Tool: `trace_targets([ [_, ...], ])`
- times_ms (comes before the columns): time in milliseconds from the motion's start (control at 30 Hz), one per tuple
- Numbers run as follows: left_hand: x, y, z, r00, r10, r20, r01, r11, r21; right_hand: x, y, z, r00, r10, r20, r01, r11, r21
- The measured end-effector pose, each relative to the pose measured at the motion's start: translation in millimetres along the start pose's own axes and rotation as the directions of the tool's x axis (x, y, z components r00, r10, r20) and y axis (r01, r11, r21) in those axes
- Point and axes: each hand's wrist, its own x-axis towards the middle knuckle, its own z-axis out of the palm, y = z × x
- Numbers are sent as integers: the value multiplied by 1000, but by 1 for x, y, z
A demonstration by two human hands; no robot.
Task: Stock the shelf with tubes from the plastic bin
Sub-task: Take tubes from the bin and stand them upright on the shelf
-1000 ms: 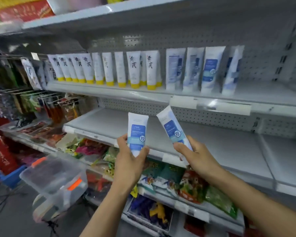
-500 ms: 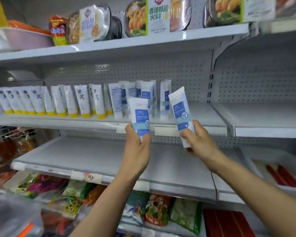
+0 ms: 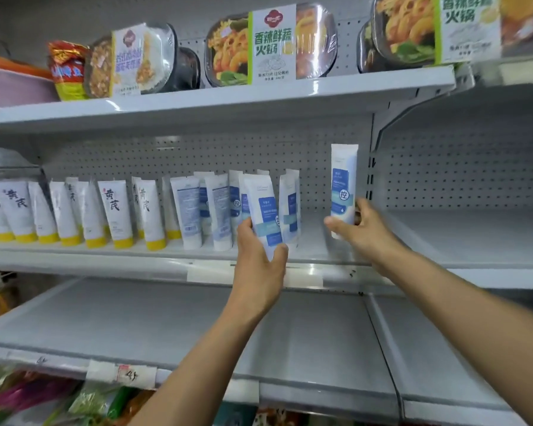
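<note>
White-blue tubes lifted to the shelf (image 3: pixel 105 259) since a second ago: left hand (image 3: pixel 259 259) grips left tube (image 3: pixel 266 216) before the stocked row (image 3: pixel 191 210), right hand (image 3: pixel 362 230) grips right tube (image 3: pixel 342 186) upright over bare shelf; placement likely next.

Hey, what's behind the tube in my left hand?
Standing blue-label tubes on the shelf, then the pegboard wall. The held tube and left hand cover their lower parts.
</note>
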Motion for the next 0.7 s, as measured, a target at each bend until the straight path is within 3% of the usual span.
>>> trace_targets([
  [200,26,-15,1,999,27,22,-27,1000,7,46,18,14,997,72,-11,-72,985,-157],
  [700,45,-40,12,999,33,41,-32,999,-28,98,48,37,991,134,28,-125,968,-218],
])
